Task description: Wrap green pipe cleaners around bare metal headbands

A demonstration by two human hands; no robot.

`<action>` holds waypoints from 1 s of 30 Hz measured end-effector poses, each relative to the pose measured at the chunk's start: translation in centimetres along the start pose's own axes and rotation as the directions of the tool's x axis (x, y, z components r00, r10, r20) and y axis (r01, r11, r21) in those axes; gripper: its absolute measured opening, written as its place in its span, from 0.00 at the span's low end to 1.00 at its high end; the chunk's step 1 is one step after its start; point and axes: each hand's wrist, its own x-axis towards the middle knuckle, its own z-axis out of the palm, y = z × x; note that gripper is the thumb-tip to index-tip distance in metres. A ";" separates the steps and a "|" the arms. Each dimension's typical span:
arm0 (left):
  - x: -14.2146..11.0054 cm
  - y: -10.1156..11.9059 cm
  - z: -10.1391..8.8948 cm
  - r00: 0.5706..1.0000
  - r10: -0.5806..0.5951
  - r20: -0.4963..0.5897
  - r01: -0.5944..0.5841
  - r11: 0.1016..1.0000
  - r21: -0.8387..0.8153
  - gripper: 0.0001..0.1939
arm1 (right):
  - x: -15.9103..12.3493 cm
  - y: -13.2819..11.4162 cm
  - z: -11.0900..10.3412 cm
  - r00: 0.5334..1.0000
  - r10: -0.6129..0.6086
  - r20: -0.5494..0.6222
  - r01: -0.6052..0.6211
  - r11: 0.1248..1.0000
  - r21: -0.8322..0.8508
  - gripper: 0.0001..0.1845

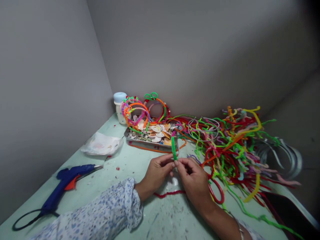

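Both hands meet at the middle of the table around a headband wrapped in green pipe cleaner, held upright, with a magenta end at its top. A thin pale strip beside it looks like the band's bare side. My left hand pinches the green part from the left, thumb and fingers closed. My right hand grips its lower end between thumb and forefinger. The fingers hide the lowest part of the band. Below the hands, a dark red pipe cleaner lies on the table.
Behind the hands stands a metal tray of shells, with finished headbands on it. A heap of pipe cleaners and bare bands fill the right. A blue glue gun, white packet and jar sit left.
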 end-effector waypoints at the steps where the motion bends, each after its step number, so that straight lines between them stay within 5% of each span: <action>1: 0.0 0.0 0.0 1.000 0.003 0.004 -0.003 1.000 0.008 0.20 | 0.0 0.0 0.0 1.000 0.015 0.003 -0.015 1.000 0.008 0.12; 16: -0.1 -0.5 -0.2 0.999 0.009 0.045 -0.011 0.999 0.052 0.18 | 0.3 -0.4 0.1 0.988 0.139 0.075 -0.148 0.978 0.145 0.11; 30: 0.0 -0.4 -0.2 1.000 0.013 0.028 -0.014 0.999 0.037 0.17 | 0.5 -0.2 0.0 0.987 0.125 0.100 -0.145 0.964 0.225 0.12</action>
